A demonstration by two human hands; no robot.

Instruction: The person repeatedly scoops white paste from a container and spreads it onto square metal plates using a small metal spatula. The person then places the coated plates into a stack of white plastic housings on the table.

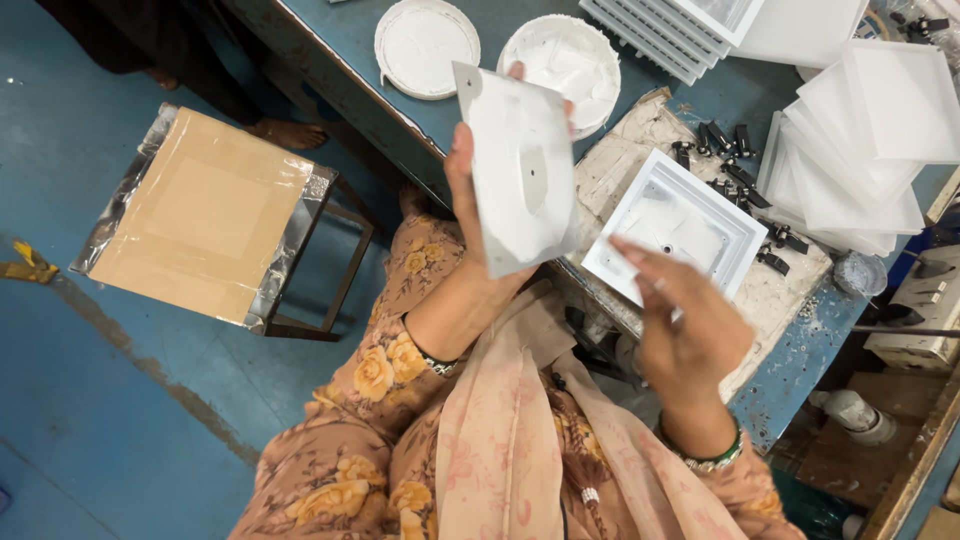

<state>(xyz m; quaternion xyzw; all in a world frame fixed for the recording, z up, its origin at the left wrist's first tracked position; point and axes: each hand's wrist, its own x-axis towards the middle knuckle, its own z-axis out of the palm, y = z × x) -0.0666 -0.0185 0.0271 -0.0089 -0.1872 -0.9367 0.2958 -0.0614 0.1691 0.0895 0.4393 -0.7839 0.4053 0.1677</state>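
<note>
My left hand holds up a thin white square plate with a pale slot near its middle, gripped along its left edge and lower corner. My right hand hovers lower right of the plate, fingers apart, nothing visibly in them. Just beyond that hand a white square frame housing lies on a stained cloth pad on the blue table. Several small black clips lie around the frame.
Two round white lids sit at the table's far side. A stack of white square sheets stands to the right, with ribbed white frames behind. A taped stool stands on the floor at left. Another person's foot is near it.
</note>
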